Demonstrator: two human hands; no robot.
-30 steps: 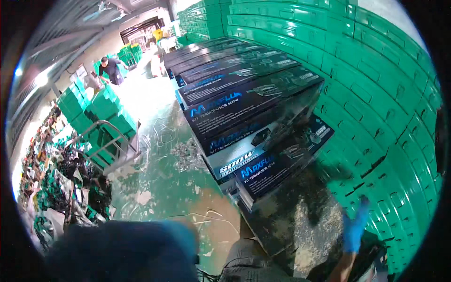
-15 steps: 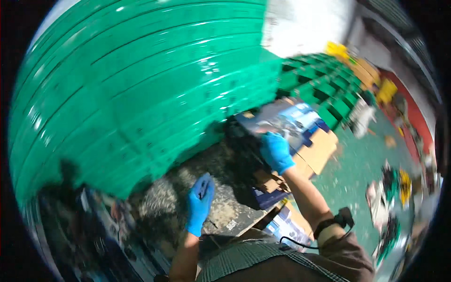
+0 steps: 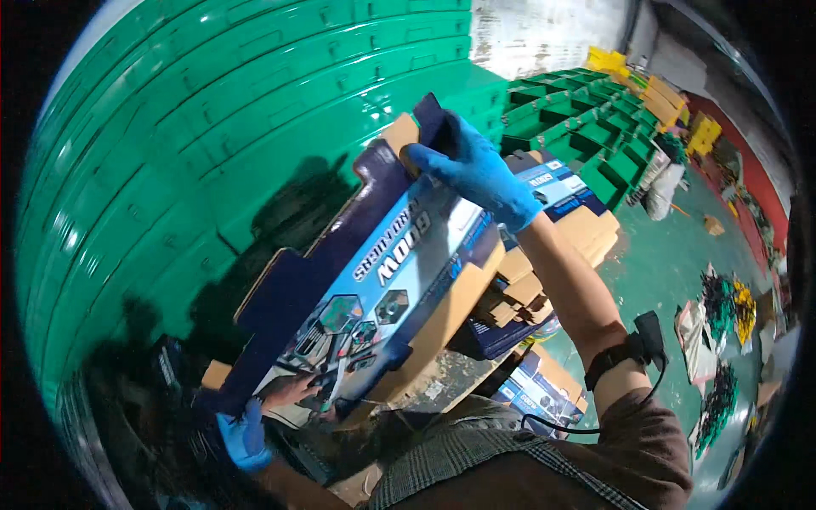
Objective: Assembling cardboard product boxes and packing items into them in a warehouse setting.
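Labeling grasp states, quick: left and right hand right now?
Left hand: closed on the flattened printed carton, lower end.
Right hand: closed on its top edge.

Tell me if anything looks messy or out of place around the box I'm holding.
Yes. Flattened cardboard boxes lie in a loose, uneven heap behind the printed box held by your right hand and left hand, and litter is scattered across the green floor.

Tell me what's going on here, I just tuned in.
A person in blue gloves is holding up a flattened printed carton. The right hand grips its top edge and the left hand holds the bottom corner. Behind it stands a wall of stacked green crates. More flat cartons lie piled under the right arm, and more green crates sit farther back on the floor.
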